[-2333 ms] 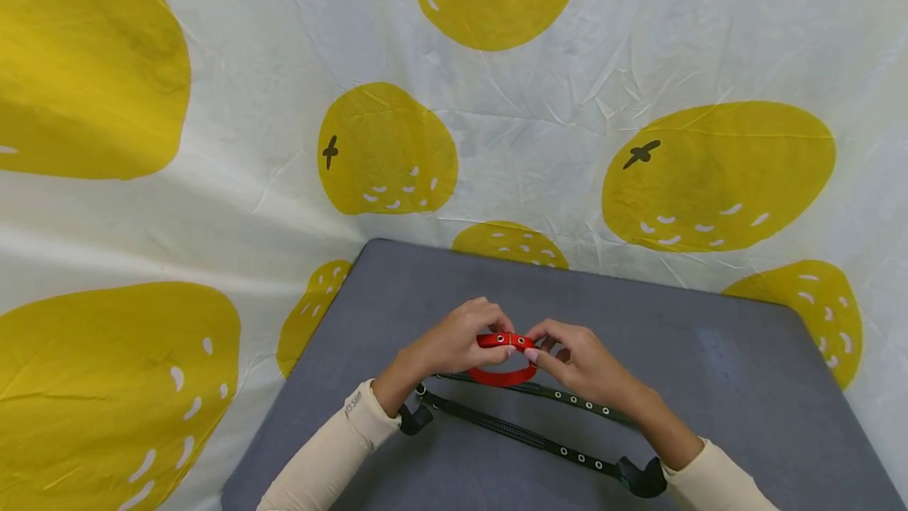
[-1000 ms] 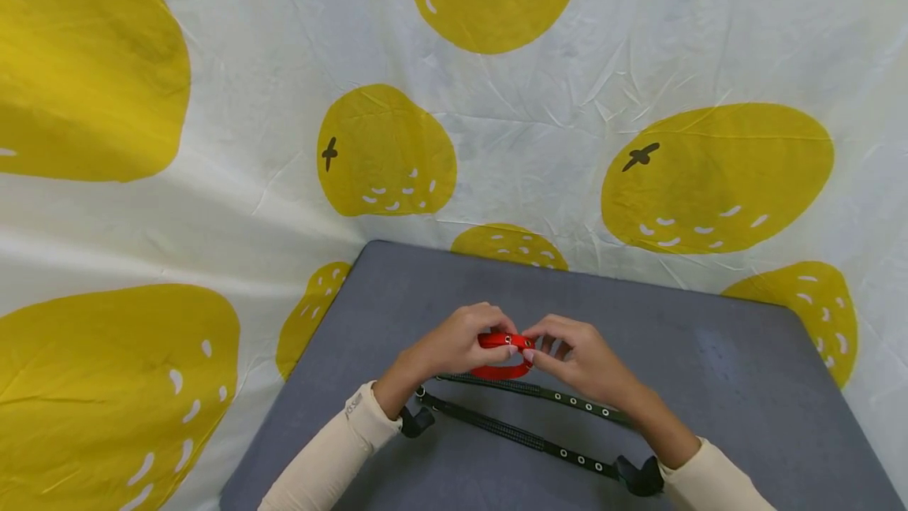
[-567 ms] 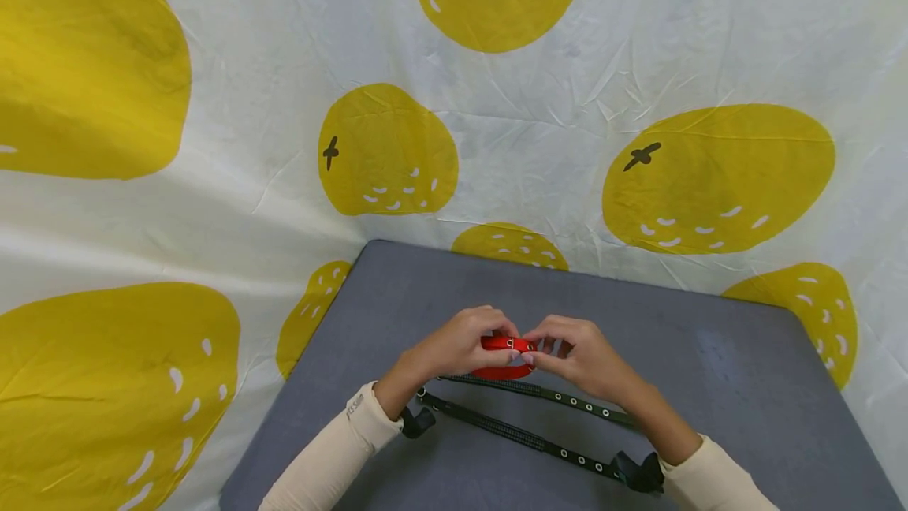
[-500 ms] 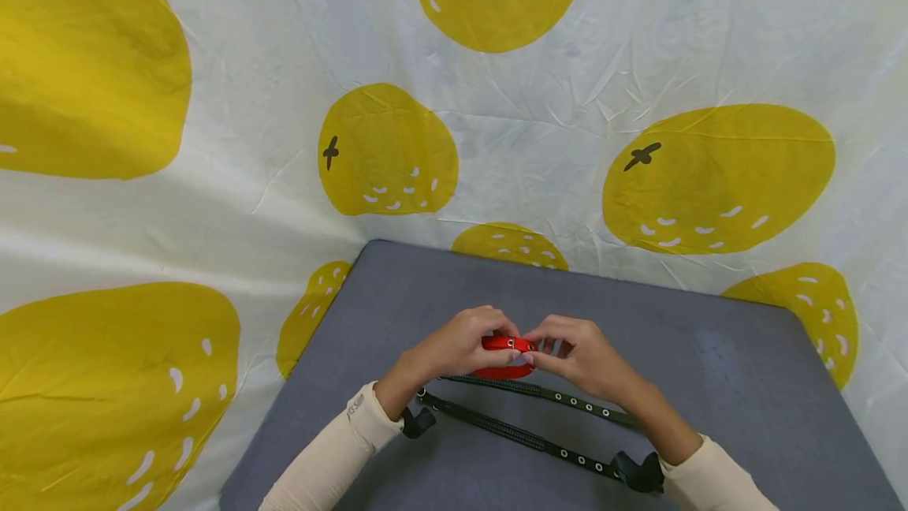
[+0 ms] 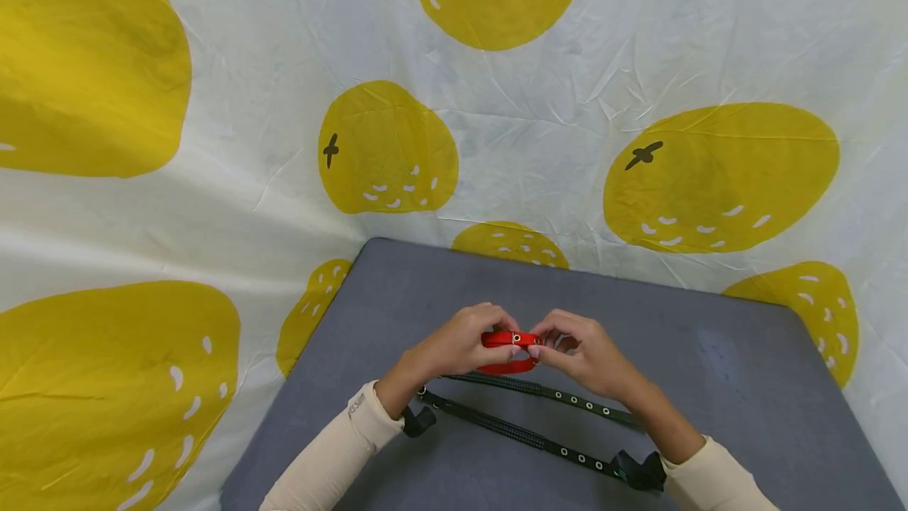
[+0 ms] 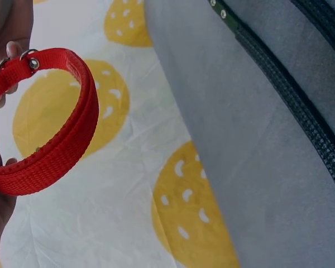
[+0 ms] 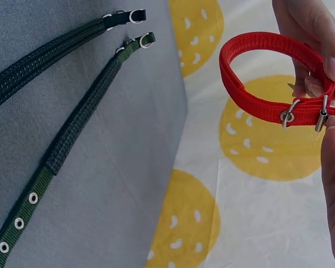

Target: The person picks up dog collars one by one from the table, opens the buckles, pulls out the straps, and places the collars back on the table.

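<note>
A red pet collar (image 5: pixel 507 367), bent into a loop, is held up above the table by both hands. My left hand (image 5: pixel 464 339) pinches its left side between thumb and fingers. At the right end, by the buckle, my right hand (image 5: pixel 578 345) pinches the strap with thumb and fingertips. The right wrist view shows the metal buckle (image 7: pixel 322 114) and a D-ring (image 7: pixel 290 113) on the collar (image 7: pixel 257 106). In the left wrist view the padded band of the collar (image 6: pixel 56 159) curves out from the fingers. Fingers partly hide where the strap meets the buckle.
Two dark green collars lie stretched out on the grey table (image 5: pixel 426 282) below my hands: a farther one (image 5: pixel 567 398) and a nearer one (image 5: pixel 511 430). Black wristbands (image 5: pixel 638 473) sit at my wrists. A white cloth with yellow fruit prints (image 5: pixel 525 140) hangs behind the table.
The red collar shifts slightly right and up in the hands. My right hand moves a little right, and an eyelet near the buckle shows more clearly. The green collars stay put.
</note>
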Demonstrator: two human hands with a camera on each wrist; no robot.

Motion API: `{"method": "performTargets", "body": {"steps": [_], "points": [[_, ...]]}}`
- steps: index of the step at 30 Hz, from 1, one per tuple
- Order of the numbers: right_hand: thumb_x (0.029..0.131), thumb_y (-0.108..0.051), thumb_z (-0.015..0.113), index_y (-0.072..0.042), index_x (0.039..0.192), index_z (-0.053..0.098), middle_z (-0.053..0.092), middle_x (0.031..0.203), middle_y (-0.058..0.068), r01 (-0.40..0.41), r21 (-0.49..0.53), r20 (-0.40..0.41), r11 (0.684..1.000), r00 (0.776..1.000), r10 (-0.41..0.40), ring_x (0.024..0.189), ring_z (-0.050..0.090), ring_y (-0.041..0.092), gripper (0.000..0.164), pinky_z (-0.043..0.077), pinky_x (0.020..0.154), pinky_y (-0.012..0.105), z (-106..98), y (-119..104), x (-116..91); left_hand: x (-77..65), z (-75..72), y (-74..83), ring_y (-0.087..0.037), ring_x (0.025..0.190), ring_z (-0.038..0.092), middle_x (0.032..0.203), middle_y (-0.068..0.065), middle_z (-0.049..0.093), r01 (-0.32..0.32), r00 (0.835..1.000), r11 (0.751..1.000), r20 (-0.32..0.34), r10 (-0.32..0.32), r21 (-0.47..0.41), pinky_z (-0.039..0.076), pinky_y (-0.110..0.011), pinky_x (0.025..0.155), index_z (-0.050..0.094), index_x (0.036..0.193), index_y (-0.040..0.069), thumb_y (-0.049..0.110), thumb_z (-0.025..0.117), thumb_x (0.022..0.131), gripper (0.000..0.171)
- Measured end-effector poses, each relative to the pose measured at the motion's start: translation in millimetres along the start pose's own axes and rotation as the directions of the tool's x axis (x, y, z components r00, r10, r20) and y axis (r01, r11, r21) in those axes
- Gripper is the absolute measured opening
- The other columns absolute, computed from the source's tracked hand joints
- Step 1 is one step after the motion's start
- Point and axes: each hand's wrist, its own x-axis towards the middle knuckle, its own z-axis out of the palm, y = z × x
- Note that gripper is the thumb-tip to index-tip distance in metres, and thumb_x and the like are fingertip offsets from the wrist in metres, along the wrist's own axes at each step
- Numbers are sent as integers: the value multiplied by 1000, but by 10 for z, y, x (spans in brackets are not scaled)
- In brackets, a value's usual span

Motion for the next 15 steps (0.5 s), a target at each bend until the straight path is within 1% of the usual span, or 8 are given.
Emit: {"method": "performTargets", "body": {"steps": [5, 8, 15], "points": [[89, -1, 74, -21, 104, 71, 66, 94, -6, -7, 57, 2, 998, 1000, 7, 76, 61, 8, 25, 57, 60, 28, -13, 38, -20, -5, 3, -1, -9, 90, 57, 105, -2, 67, 17, 1000, 1000, -8, -18, -22, 51, -16, 73, 67, 110, 10, 19, 70, 93, 19], [89, -2, 73, -20, 105, 71, 65, 95, -5, -15, 71, -8, 997, 1000, 16, 77, 62, 8, 24, 57, 60, 28, -19, 50, -28, -5, 5, -2, -8, 89, 56, 104, -1, 67, 20, 1000, 999, -16, -21, -25, 51, -16, 73, 66, 110, 10, 19, 70, 93, 20], [89, 1, 73, -17, 107, 71, 66, 97, -2, -28, 105, -45, 994, 998, 32, 77, 64, 10, 25, 58, 61, 27, -36, 71, -46, 2, 12, -15, -7, 85, 54, 99, 1, 65, 8, 998, 1000, -57, -10, -30, 50, -17, 72, 65, 108, 10, 18, 71, 93, 18]]}}
